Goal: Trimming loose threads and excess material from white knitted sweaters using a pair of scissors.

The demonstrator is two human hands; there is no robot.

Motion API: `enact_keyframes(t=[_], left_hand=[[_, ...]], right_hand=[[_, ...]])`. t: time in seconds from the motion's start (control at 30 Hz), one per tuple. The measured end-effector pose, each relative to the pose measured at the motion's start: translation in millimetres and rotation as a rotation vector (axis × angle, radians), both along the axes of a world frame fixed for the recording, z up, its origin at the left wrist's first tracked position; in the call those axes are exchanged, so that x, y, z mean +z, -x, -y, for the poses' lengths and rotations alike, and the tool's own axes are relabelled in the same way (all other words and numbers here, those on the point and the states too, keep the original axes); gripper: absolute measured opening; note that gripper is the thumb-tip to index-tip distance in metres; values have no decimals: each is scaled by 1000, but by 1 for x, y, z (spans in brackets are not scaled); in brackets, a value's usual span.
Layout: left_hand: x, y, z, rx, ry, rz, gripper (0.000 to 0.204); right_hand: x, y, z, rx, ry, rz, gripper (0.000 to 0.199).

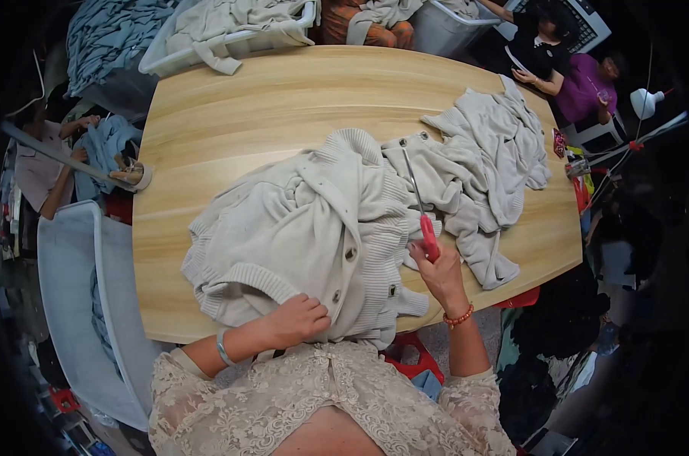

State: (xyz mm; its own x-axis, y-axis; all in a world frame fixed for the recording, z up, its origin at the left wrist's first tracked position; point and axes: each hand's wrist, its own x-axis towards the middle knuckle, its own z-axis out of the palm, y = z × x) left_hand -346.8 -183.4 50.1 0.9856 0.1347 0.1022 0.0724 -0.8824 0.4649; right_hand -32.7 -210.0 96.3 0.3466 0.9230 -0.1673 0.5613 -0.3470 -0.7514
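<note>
A cream knitted cardigan (276,205) with ribbed edges and dark buttons lies bunched on the wooden table in front of me. My left hand (299,317) is closed on the cardigan's near edge, fingers curled into the knit. In my right hand (440,267) is a red-handled tool (429,237) with a long, thin metal shaft; its exact kind is unclear. The shaft points away from me, over the cardigan's right side. More cream knitwear (489,163), crumpled, lies to the right and touches the cardigan.
The wooden table (230,99) has a curved rim. Beyond it stand a white bin (234,34) of cream knitwear and a heap of blue-grey garments (109,45). A white tub (74,251) is at the left. Metal poles (63,156) flank the table. Other people sit at left and far right.
</note>
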Motion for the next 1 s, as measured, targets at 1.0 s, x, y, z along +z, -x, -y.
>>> enact_keyframes(t=[1.0], left_hand=[[16,139,-52,942,-443,250,25]], right_hand=[[23,-39,-7,105,-4,123,13]])
